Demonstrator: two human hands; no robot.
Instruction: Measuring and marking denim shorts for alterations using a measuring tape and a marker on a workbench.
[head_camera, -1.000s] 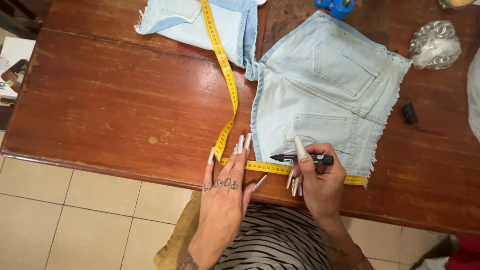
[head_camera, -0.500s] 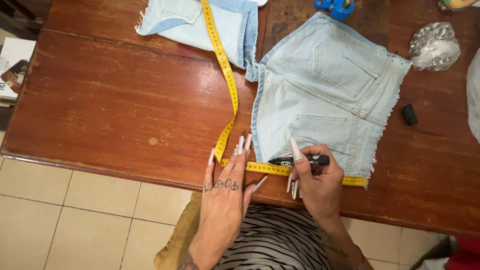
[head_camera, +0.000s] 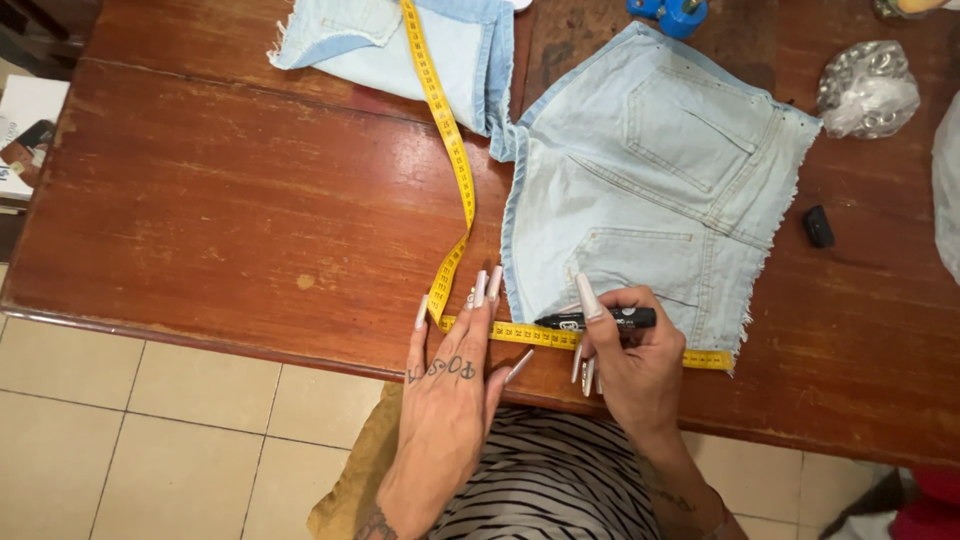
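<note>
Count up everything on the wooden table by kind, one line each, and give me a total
Light blue denim garments: 2, the shorts and another denim piece
Yellow measuring tape: 1
Black marker: 1, in the right hand
Small black object: 1
Clear plastic bag: 1
Blue object at the far edge: 1
Total: 7
The left hand presses the tape down.

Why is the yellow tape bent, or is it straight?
Bent. The yellow tape runs down the table, turns under the left hand, then lies flat along the shorts' hem.
</note>
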